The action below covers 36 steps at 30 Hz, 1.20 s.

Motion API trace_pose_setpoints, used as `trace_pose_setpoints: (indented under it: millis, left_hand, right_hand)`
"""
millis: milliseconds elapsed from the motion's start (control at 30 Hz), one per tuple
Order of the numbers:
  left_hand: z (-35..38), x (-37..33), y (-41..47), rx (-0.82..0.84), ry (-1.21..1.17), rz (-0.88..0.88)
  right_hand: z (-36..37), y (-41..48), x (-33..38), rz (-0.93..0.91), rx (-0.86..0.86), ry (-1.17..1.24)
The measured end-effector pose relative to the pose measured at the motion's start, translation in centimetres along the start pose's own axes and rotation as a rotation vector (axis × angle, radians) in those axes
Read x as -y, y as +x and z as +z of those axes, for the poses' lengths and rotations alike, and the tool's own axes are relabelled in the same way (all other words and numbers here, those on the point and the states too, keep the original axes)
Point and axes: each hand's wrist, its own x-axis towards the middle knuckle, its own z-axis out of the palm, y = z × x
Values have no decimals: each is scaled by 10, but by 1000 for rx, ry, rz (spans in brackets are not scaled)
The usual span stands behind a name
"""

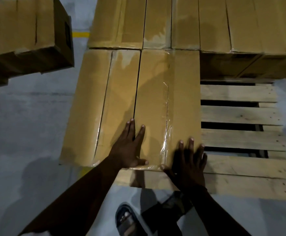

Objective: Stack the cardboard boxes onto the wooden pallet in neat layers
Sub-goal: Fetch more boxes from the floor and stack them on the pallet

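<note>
box: cardboard box (157, 103) on wooden pallet (240, 114), at near edge, long axis toward far edge | left hand (130, 149) flat on top | right hand (188, 160) spread over near-right corner | far boxes (181, 23) cut off

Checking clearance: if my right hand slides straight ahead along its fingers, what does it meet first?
Just more top of the near cardboard box, then the back-row box; they look level, depth unclear.
</note>
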Motion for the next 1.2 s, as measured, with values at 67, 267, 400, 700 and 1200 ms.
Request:
trace_pose_setpoints:
  millis: [67,267,400,700,1200]
  left_hand:
    - [-2,11,-10,58,64,98]
    - [-3,29,-17,79,333,224]
    - [2,23,-18,35,322,217]
    - [-19,-12,-49,54,143,117]
    - [-182,-196,-249,-245,137,118]
  right_hand:
    - [2,-6,-3,-86,9,-56]
    - [0,0,-17,-167,39,-165]
    - [-1,2,-23,-187,47,-192]
    - [-53,-2,-5,-179,228,-239]
    - [-327,-168,66,-141,97,-185]
